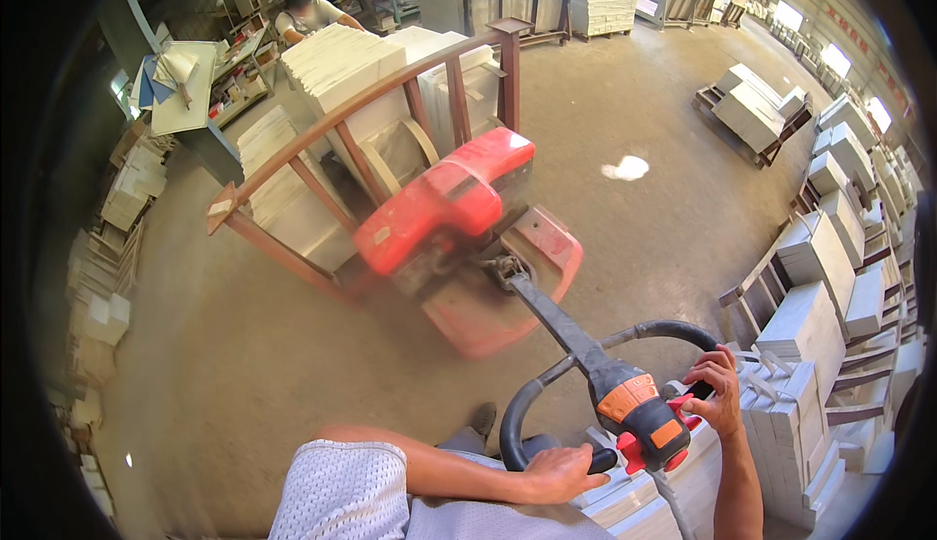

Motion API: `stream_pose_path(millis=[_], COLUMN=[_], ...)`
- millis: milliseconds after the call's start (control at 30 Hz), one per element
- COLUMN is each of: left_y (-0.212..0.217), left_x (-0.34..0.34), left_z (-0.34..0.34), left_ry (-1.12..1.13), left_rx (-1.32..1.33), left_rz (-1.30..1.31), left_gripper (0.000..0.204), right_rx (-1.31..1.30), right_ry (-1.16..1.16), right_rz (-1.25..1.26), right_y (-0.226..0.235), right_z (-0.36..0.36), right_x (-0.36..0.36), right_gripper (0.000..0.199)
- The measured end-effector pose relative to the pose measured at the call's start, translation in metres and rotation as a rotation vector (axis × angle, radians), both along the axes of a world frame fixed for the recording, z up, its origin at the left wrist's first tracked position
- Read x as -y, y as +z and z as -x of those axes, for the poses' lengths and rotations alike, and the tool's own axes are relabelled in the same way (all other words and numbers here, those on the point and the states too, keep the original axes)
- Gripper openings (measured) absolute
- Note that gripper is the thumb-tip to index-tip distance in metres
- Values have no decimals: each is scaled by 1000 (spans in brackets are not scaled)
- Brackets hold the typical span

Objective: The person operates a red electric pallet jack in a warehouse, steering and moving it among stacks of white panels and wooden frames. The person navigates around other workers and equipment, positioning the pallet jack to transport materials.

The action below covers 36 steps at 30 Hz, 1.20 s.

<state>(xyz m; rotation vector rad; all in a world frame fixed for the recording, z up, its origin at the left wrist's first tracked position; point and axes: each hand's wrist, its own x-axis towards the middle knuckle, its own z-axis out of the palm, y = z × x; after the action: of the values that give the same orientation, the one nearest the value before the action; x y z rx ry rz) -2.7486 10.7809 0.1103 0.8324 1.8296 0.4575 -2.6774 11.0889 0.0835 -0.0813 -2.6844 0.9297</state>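
Red pallet truck [459, 218] ahead; left hand [556, 472] and right hand [717, 389] each grip closed on its looped handle [673, 329]

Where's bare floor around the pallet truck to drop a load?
Bare concrete floor lies ahead right, between the red pallet truck and the low pallet of slabs. Another bare patch lies left of the truck, before the wall stacks. Crowded: the slab racks beside the right hand.

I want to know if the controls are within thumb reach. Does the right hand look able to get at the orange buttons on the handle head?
Probably yes: the right hand grips the handle loop beside the orange buttons, nothing between.
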Motion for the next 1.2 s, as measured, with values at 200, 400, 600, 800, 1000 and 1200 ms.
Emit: stream_pose_path(millis=[200,400,600,800,1000,1200], left_y=[-25,-46,-60,-71,-93,-125], left_x=[-46,-97,-117,-118,-184,-262], left_z=[-12,-19,-19,-13,-9,3], left_ry=[91,125,177,258,381,444], left_rx=[20,51,-55,-278,-304,-238], left_rz=[-30,-10,4,60,112,150], left_gripper=[57,58,60,61,60,63], right_rx=[0,32,14,-95,-271,-226], right_ry=[84,209,452,604,538,645], right_rz=[12,-4,-42,-122,-126,-101], right_y=[-18,-32,-40,-64,-103,-133], right_z=[16,34,48,74,125,168], right_x=[-54,-110,-147,-161,-199,-269], right_gripper=[61,61,58,51,46,51])
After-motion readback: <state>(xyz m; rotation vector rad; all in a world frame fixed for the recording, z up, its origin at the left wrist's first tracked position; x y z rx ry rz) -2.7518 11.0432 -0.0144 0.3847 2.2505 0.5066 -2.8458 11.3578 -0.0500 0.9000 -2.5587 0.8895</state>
